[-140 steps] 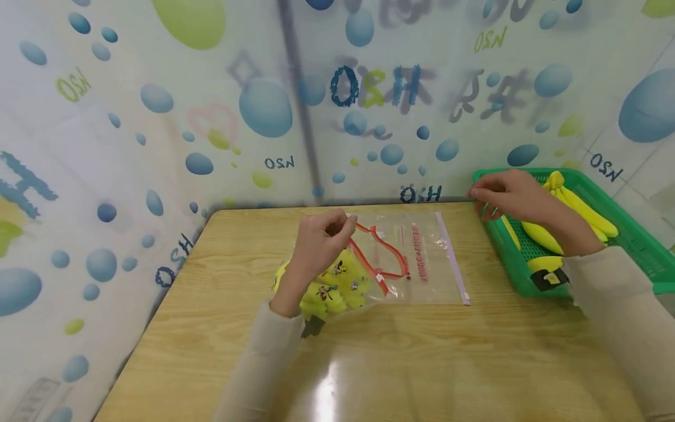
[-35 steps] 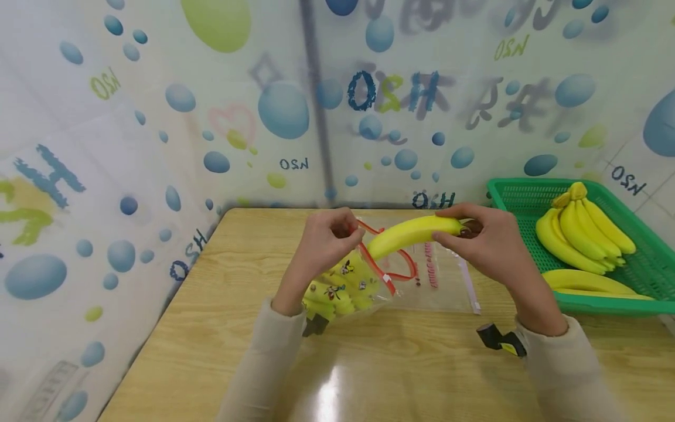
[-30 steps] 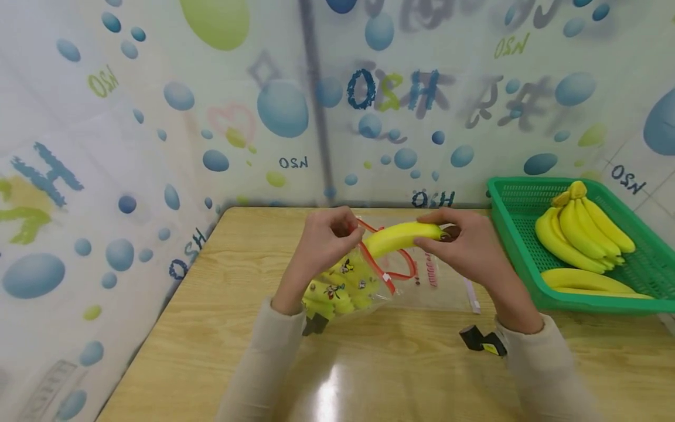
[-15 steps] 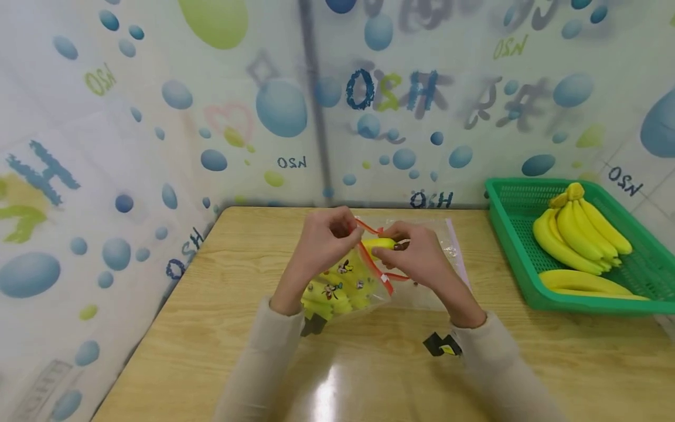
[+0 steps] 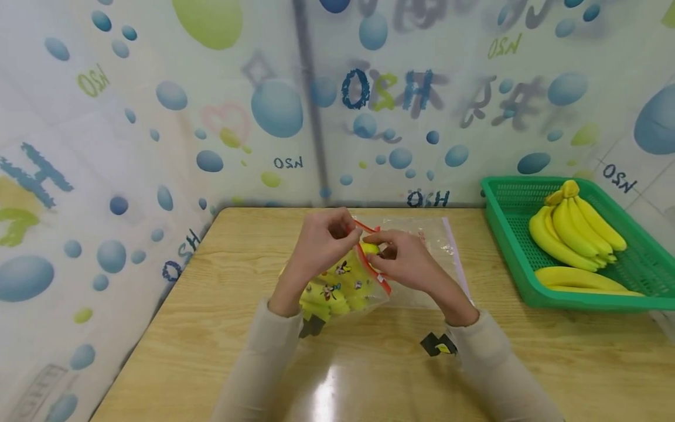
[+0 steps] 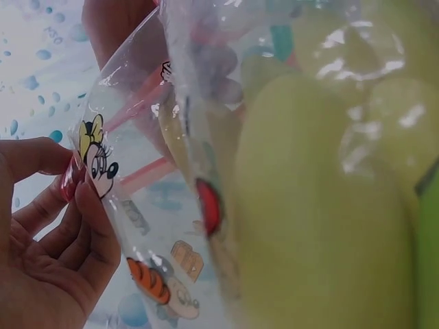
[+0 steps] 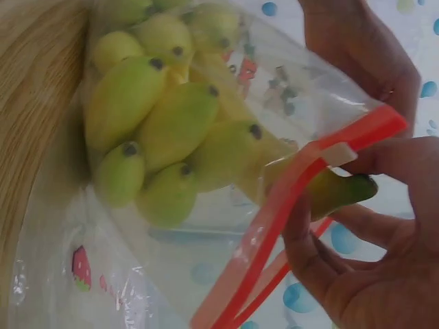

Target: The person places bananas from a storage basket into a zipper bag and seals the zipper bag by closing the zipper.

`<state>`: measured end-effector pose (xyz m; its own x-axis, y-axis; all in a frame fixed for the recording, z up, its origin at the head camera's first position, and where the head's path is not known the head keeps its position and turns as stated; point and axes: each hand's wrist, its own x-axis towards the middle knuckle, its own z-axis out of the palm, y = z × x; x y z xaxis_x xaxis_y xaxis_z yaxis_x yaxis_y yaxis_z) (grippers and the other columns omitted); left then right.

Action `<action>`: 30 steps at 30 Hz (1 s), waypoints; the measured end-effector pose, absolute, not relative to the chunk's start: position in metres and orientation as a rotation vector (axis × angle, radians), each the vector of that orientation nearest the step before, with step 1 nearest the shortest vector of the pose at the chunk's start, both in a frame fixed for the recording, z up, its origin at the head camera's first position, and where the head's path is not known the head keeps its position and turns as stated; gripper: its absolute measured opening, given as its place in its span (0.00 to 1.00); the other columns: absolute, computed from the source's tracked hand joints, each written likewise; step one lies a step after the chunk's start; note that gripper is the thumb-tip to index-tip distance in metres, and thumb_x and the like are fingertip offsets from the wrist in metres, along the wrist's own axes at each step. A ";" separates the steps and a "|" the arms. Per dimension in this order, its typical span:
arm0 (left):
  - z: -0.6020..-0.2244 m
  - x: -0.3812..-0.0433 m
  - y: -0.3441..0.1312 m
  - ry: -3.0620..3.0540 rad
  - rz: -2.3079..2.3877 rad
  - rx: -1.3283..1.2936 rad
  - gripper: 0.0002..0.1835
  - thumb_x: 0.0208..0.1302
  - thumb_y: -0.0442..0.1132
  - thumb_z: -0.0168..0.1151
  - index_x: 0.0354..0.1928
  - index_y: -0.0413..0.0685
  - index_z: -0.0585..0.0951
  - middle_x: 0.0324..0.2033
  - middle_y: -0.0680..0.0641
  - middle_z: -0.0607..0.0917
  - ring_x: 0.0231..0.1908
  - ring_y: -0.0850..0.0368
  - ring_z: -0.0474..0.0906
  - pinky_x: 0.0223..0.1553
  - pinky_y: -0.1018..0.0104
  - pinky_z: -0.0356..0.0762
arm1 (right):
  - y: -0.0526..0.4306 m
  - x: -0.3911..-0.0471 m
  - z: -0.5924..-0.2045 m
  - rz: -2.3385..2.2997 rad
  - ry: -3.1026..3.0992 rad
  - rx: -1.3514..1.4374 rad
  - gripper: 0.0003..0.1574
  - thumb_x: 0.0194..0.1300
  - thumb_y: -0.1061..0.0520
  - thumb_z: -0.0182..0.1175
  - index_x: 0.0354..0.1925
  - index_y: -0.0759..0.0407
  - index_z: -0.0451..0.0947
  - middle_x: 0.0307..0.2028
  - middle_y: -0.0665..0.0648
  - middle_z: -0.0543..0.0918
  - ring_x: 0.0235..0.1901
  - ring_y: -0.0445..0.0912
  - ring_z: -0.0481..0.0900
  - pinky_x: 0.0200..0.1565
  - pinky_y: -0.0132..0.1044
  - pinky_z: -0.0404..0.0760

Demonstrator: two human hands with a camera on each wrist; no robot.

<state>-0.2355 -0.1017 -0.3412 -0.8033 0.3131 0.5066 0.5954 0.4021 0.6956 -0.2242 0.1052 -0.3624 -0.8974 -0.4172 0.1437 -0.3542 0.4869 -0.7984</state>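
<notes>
A clear zip bag point(image 5: 337, 287) with cartoon prints and a red zip edge stands tilted on the table, several yellow-green bananas point(image 7: 182, 127) inside it. My left hand point(image 5: 324, 240) pinches the upper rim of the bag between thumb and forefinger, keeping its mouth apart. At that mouth my right hand point(image 5: 406, 258) holds a single banana point(image 7: 339, 195) by its dark stem end. Most of this banana is past the red zip, inside the bag; only the stem end sticks out. In the left wrist view the pinching fingers point(image 6: 89, 212) show beside the plastic.
Behind the right hand a second clear bag point(image 5: 448, 246) with a pale purple zip lies flat. At the right, a green basket point(image 5: 590, 303) holds a banana bunch point(image 5: 569, 231) and loose bananas point(image 5: 580, 278). A patterned curtain point(image 5: 390, 146) hangs along the back edge.
My right hand has gone from the basket to the bag with a banana and slid it leftward through the mouth. The left hand has kept its pinch on the rim.
</notes>
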 end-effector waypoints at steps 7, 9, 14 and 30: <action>-0.340 -0.234 -0.101 -2.371 -1.340 -0.783 0.08 0.64 0.33 0.65 0.26 0.48 0.80 0.21 0.51 0.83 0.20 0.57 0.76 0.25 0.67 0.77 | 0.107 -0.225 -0.366 -1.353 2.642 -0.853 0.22 0.72 0.59 0.59 0.63 0.59 0.78 0.61 0.61 0.82 0.49 0.55 0.89 0.48 0.46 0.88; -0.340 -0.235 -0.102 -2.374 -1.333 -0.776 0.08 0.64 0.33 0.65 0.26 0.48 0.80 0.22 0.50 0.83 0.20 0.57 0.76 0.26 0.67 0.77 | 0.110 -0.225 -0.366 -1.320 2.619 -0.924 0.25 0.74 0.60 0.56 0.67 0.58 0.76 0.64 0.61 0.80 0.53 0.57 0.87 0.51 0.48 0.88; -0.341 -0.236 -0.102 -2.384 -1.330 -0.774 0.08 0.65 0.34 0.65 0.27 0.48 0.81 0.22 0.50 0.83 0.21 0.57 0.76 0.25 0.66 0.78 | 0.116 -0.226 -0.369 -1.312 2.563 -0.943 0.25 0.80 0.56 0.52 0.71 0.57 0.72 0.66 0.61 0.80 0.56 0.58 0.85 0.50 0.48 0.87; -0.343 -0.235 -0.098 -2.335 -1.323 -0.774 0.08 0.63 0.32 0.63 0.26 0.50 0.80 0.20 0.52 0.83 0.19 0.59 0.76 0.23 0.66 0.77 | 0.103 -0.229 -0.381 -1.505 2.726 -0.915 0.06 0.63 0.69 0.68 0.35 0.62 0.90 0.34 0.57 0.89 0.34 0.46 0.89 0.38 0.35 0.87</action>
<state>-0.2353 -0.0984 -0.3429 -0.7911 0.2878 0.5398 0.6110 0.4160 0.6735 -0.2290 0.1030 -0.3805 -0.8360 -0.4247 0.3476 -0.5204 0.4125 -0.7477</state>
